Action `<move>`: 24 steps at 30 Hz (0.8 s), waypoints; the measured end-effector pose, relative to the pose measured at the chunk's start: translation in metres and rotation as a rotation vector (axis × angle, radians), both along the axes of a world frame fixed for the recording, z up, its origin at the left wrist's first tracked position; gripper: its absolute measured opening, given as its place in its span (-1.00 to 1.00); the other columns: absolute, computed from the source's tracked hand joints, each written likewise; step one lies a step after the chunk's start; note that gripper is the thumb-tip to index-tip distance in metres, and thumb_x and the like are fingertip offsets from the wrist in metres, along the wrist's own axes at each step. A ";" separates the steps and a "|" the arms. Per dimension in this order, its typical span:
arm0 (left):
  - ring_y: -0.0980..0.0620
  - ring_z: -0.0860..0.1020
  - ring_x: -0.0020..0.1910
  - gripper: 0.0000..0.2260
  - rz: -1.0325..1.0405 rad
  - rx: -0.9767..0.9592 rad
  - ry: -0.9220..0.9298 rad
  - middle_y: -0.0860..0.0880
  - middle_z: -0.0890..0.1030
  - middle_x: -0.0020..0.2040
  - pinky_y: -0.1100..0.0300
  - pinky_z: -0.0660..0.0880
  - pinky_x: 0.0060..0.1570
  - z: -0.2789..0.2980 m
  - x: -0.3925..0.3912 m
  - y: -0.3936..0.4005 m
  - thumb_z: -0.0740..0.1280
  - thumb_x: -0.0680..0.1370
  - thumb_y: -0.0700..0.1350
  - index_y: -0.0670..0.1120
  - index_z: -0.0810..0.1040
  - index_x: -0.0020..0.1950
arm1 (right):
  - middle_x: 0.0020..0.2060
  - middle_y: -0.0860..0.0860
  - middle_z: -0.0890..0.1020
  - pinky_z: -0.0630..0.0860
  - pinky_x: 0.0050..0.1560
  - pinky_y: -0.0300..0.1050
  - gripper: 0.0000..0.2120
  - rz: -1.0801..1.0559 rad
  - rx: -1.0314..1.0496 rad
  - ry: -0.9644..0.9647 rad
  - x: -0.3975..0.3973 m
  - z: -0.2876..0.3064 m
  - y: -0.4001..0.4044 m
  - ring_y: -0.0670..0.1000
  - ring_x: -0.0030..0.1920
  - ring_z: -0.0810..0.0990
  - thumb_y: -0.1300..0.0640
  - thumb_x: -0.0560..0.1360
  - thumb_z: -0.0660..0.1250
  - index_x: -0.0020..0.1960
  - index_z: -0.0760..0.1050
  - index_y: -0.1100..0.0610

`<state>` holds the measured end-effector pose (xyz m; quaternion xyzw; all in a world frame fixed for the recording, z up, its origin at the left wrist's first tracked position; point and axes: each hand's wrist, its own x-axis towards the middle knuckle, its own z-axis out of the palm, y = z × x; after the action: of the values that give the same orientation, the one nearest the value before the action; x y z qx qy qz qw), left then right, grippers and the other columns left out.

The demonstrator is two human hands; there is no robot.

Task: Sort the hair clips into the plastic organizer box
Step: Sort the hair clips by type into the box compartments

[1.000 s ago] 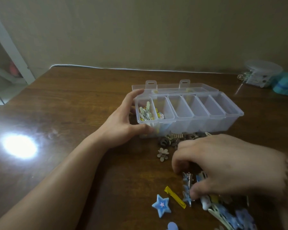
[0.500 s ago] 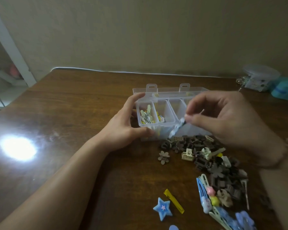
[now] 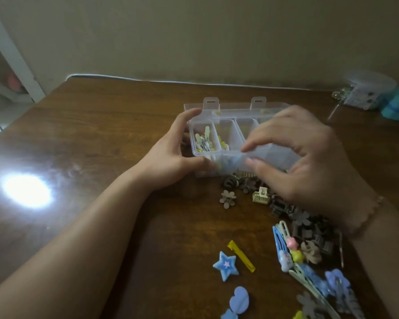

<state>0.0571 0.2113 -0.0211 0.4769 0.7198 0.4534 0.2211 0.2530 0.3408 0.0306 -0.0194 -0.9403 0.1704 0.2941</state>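
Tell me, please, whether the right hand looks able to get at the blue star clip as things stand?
Probably yes: the blue star clip lies alone on bare table, nothing over it, and the right hand holds nothing visible.

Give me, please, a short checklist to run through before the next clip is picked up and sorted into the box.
1. Organizer box held steady: ok, left hand grips its left end.
2. Lid open: ok.
3. Right hand free for the next pick: cannot tell; thumb and forefinger hover close together over the front rim, blurred.
4. Last clip dropped inside: cannot tell.
5. Free compartments: ok, the third one looks empty.
6. Clips left to sort: ok, blue star clip and yellow clip lie apart, easy to take.
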 end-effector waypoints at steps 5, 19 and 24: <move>0.13 0.48 0.26 -0.11 0.009 0.001 0.007 0.09 0.43 0.37 0.02 0.44 0.31 0.000 0.001 0.000 0.49 0.24 0.18 0.29 0.14 0.50 | -0.13 -0.25 0.56 0.49 -0.09 -0.27 -0.67 0.274 0.090 -0.827 0.007 0.010 -0.022 -0.24 -0.04 0.50 -0.23 0.40 0.39 0.15 0.49 -0.25; 0.11 0.47 0.28 -0.10 -0.010 0.010 0.002 0.09 0.41 0.38 -0.05 0.44 0.32 0.000 -0.002 0.000 0.45 0.24 0.22 0.37 0.07 0.48 | -0.22 -0.03 0.64 0.57 -0.31 -0.08 -0.84 0.067 -0.469 -0.037 0.000 0.016 -0.001 -0.01 -0.28 0.59 0.13 0.39 0.48 -0.08 0.56 -0.03; 0.13 0.48 0.27 -0.09 -0.017 0.009 0.003 0.11 0.42 0.36 -0.02 0.45 0.31 0.000 -0.002 0.000 0.45 0.23 0.23 0.36 0.06 0.49 | -0.23 -0.11 0.65 0.46 -0.26 -0.40 -0.79 -0.230 -0.437 0.183 -0.035 -0.005 0.009 -0.17 -0.21 0.61 0.10 0.40 0.51 0.00 0.56 0.00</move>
<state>0.0555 0.2111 -0.0208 0.4847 0.7141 0.4538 0.2218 0.2183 0.3503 0.0251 -0.1737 -0.8423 0.3361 0.3840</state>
